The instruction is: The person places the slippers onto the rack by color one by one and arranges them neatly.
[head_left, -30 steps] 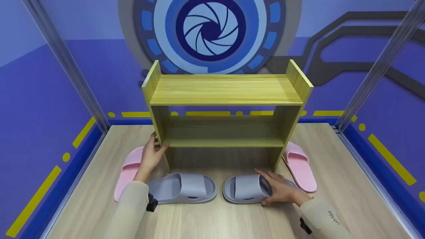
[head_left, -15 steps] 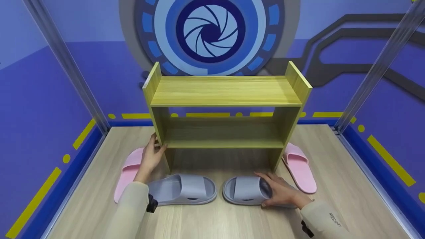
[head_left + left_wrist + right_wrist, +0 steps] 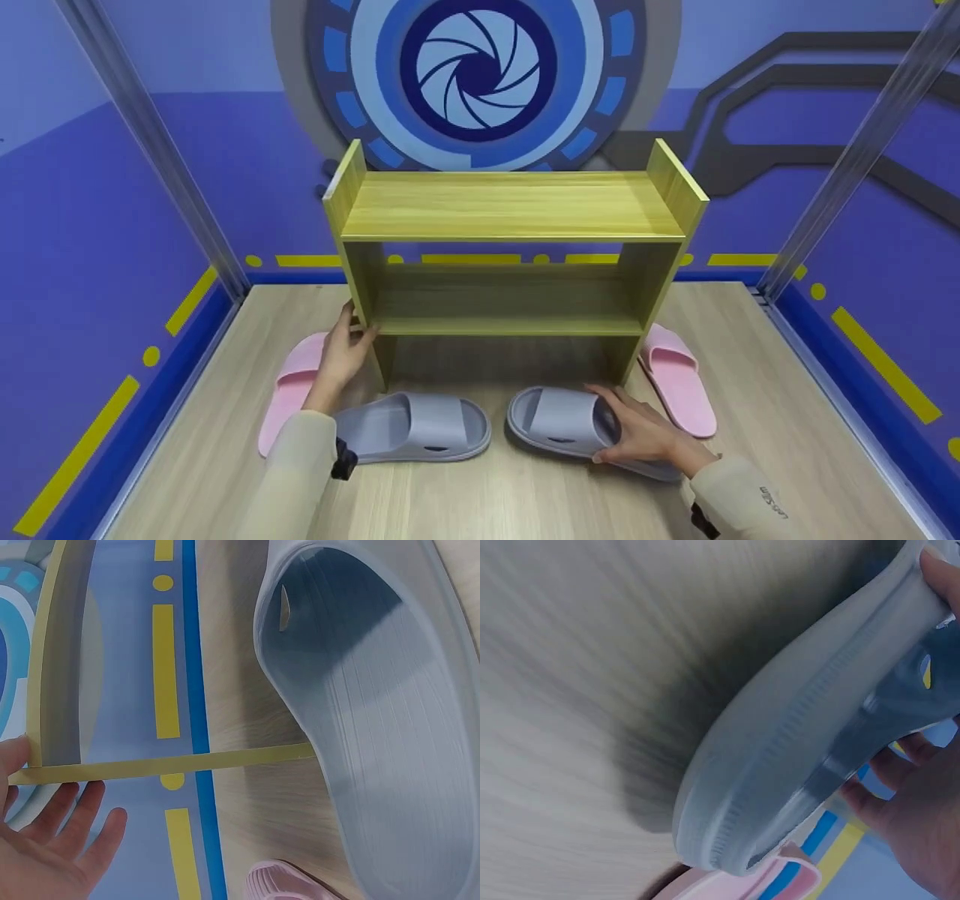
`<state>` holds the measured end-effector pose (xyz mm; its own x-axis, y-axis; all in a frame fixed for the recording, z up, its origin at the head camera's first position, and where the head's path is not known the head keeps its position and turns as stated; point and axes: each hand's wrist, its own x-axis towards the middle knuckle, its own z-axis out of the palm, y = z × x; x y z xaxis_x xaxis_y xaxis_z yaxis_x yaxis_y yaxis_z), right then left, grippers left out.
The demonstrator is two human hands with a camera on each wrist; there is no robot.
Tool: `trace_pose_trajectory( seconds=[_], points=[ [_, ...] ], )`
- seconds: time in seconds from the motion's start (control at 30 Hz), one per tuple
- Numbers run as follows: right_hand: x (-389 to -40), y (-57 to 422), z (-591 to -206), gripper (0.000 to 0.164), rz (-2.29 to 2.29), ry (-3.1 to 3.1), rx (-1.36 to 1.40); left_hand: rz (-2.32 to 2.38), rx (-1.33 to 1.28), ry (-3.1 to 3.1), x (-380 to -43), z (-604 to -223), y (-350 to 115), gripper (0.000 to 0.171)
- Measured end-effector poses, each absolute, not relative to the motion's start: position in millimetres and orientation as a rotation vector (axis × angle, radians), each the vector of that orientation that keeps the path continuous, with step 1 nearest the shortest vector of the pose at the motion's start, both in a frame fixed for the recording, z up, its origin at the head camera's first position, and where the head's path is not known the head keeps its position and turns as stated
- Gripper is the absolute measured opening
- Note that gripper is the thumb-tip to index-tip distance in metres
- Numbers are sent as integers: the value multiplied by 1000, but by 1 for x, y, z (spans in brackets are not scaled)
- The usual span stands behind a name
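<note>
1. Purple-blue walls [image 3: 217, 172] enclose a wood-grain floor [image 3: 517, 506].
2. Nearer its right edge, the right hand [image 3: 646, 433] grips a gray slide [image 3: 564, 417], fingers curled.
3. Left hand [image 3: 343, 358], fingers parted, pinches the wooden shelf [image 3: 513, 206].
4. Only the left wrist view shows another slide's [image 3: 405, 757] grooved footbed.

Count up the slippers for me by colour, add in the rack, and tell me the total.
Grey slippers: 2
Pink slippers: 2
Rack: 1
Total: 5
</note>
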<state>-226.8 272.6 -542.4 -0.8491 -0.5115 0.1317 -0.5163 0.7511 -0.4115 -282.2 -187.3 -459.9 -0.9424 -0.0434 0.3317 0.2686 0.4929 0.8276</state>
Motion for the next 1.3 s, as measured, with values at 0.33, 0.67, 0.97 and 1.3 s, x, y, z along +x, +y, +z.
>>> trace_pose_trajectory(
  seconds=[0.33,0.67,0.97,1.3],
  points=[
    [-221,268,-525,103,738,-2909,838,-1453,-202,-2433,-282,-460,-187,56],
    [-221,267,-501,103,728,-2898,854,-1470,-194,-2423,-283,-461,-186,55],
    [-216,254,-477,101,656,-2848,846,-1476,-200,-2433,-281,-457,-184,54],
    [-215,241,-444,101,669,-2870,846,-1500,-189,-2433,-281,-457,-186,54]
  ],
)
